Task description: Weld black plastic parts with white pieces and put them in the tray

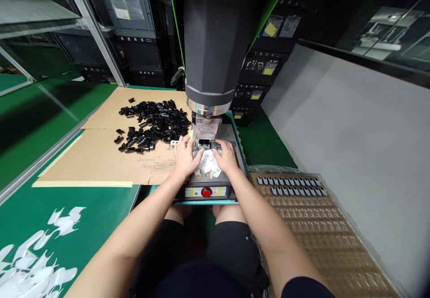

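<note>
My left hand lies at the left side of a small metal fixture under the press head, its fingers stretched out and thumb apart. My right hand rests at the fixture's right side, also with fingers extended. A black part sits in the fixture between them. Whether the fingertips press on the fixture is hard to make out. Between my thumbs, a crumpled white piece lies on the machine base. Above the fixture hangs a clear block below the dark press head.
A pile of small black parts covers cardboard on the left. White cut-out pieces lie on the green table. A red button faces me. A moulded tray with rows of parts is at right; black crates stand behind.
</note>
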`<act>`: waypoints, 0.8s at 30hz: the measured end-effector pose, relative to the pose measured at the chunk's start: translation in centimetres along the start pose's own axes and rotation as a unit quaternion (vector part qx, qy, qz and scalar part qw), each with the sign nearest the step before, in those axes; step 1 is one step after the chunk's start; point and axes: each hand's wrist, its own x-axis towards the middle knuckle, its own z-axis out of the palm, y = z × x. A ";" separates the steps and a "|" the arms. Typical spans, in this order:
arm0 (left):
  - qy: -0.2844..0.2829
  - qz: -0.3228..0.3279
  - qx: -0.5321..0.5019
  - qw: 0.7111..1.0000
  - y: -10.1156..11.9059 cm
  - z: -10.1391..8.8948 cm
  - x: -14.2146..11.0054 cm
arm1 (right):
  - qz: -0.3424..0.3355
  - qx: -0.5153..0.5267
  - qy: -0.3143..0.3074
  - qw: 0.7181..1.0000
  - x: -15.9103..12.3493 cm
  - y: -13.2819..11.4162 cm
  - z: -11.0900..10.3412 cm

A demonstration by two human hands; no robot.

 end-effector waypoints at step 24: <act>-0.114 -0.185 -0.570 0.792 1.8 -3.8 -7.3 | 0.147 0.386 0.017 0.911 -8.1 -7.8 -1.5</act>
